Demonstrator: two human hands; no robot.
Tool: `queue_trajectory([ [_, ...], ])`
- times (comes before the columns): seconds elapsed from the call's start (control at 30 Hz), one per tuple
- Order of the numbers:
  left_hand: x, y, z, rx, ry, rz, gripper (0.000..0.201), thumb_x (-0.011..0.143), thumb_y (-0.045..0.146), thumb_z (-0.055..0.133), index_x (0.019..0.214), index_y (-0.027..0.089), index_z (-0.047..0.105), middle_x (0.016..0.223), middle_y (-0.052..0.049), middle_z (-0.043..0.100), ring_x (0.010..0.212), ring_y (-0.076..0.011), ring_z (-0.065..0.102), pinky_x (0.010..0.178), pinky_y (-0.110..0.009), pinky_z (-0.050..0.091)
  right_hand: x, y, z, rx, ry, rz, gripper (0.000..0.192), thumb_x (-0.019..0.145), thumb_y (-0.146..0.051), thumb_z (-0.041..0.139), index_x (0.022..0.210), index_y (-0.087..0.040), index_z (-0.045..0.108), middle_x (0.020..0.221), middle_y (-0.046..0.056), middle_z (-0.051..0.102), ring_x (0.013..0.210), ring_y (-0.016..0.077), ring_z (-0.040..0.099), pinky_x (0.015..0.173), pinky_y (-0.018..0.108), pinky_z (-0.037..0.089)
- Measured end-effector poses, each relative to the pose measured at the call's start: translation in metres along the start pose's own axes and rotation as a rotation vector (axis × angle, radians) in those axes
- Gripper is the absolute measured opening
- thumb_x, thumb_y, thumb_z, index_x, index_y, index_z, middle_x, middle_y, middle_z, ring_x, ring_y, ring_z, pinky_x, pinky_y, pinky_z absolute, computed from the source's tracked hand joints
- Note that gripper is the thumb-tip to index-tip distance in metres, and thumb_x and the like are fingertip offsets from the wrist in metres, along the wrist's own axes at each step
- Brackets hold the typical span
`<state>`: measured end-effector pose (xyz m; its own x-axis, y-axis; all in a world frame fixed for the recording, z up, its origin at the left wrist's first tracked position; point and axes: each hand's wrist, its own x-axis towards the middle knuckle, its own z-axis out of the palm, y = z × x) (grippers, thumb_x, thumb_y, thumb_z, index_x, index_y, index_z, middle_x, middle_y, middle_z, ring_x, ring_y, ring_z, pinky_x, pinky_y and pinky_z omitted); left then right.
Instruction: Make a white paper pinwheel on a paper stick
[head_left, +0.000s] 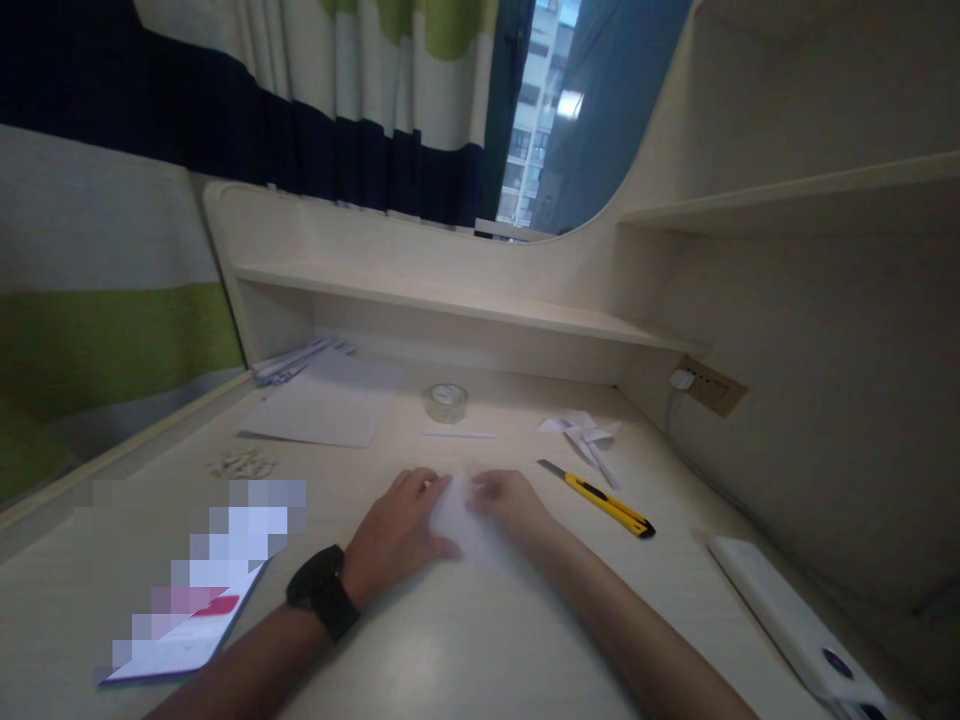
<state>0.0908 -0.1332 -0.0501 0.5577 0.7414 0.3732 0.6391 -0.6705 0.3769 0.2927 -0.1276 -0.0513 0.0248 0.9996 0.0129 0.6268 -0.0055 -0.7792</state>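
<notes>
Paper (466, 528) pinched flat between left hand (397, 535) and right hand (508, 503), mid-desk (450, 640).
Crease could be skewed if fingers slip; knife (600, 497) blade is exposed near right hand.

Black wristwatch (322, 590), bare forearms, no sleeves

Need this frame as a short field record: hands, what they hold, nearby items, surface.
left hand: left hand pressing on the white paper, black wristwatch on the wrist
right hand: right hand on the same paper, fingers curled at its top edge
paper state: flat on the desk, blurred, folds not legible
right of hands: yellow utility knife, blade out; folded paper scraps behind it
behind hands: clear tape roll, thin white strip, blank sheet
far right: white remote-like device
</notes>
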Motion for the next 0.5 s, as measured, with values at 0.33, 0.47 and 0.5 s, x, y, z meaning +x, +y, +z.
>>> queue_trajectory([
  [0.33,0.004,-0.016,0.007,-0.032,0.217,0.078,0.071,0.074,0.030,0.070,0.137,0.020,0.039,0.133,-0.014,0.044,0.122,-0.0302,0.042,0.101,-0.046,0.038,-0.004,0.001,-0.003,0.212,0.098,-0.004,0.008,0.064,-0.021,0.068,0.065,-0.013,0.068,0.054,-0.002,0.060,0.049,0.0116,0.051,0.048,0.022,0.037],
  [0.47,0.011,-0.016,0.003,-0.177,0.380,-0.128,0.045,0.080,0.042,0.062,0.117,0.018,0.055,0.113,-0.013,0.056,0.107,-0.0298,0.054,0.094,-0.047,0.043,-0.008,-0.004,-0.008,0.218,0.281,-0.032,0.015,0.072,-0.028,0.062,0.066,-0.015,0.063,0.060,0.000,0.061,0.056,0.0139,0.052,0.053,0.023,0.037],
  [0.5,0.014,-0.015,0.004,-0.300,0.359,-0.222,0.042,0.081,0.046,0.060,0.112,0.018,0.056,0.108,-0.012,0.058,0.101,-0.0287,0.057,0.090,-0.046,0.046,-0.009,-0.006,-0.009,0.188,0.343,-0.060,0.016,0.075,-0.030,0.060,0.069,-0.016,0.063,0.063,0.001,0.061,0.059,0.0146,0.054,0.056,0.024,0.038],
])
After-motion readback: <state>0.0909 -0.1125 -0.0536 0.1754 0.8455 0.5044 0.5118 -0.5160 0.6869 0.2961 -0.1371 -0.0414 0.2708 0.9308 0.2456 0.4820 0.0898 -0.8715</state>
